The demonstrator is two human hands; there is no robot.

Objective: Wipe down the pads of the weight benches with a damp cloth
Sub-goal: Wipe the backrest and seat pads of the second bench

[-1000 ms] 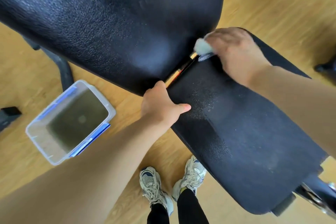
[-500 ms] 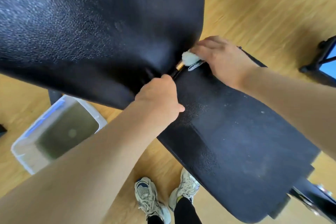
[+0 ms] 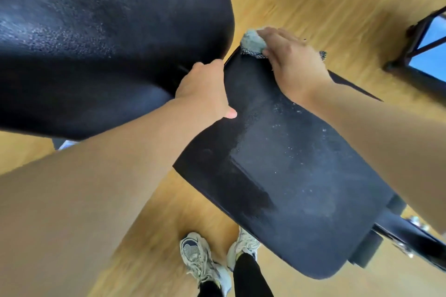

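At the narrow far end of the seat pad [image 3: 289, 176], the right hand [image 3: 294, 65] holds a bunched grey cloth [image 3: 252, 42] and presses it onto the pad's corner. The cloth protrudes past the fingertips, toward the back pad [image 3: 108, 43]. The left hand [image 3: 205, 90] grips the seat pad's edge at the gap between the pads, thumb on top.

- Seat pad [image 3: 289, 176]: black and grained, lying flat and narrowing toward its far end. A wet sheen and pale specks run across its middle.
- Back pad [image 3: 108, 43]: black, pebbled and tilted upward, with a narrow gap between it and the seat pad's far end.
- Cloth [image 3: 252, 42]: a pale grey-green wad, seemingly with a dark mesh layer underneath. It is bunched on the seat pad's far corner under the right hand [image 3: 294, 65].
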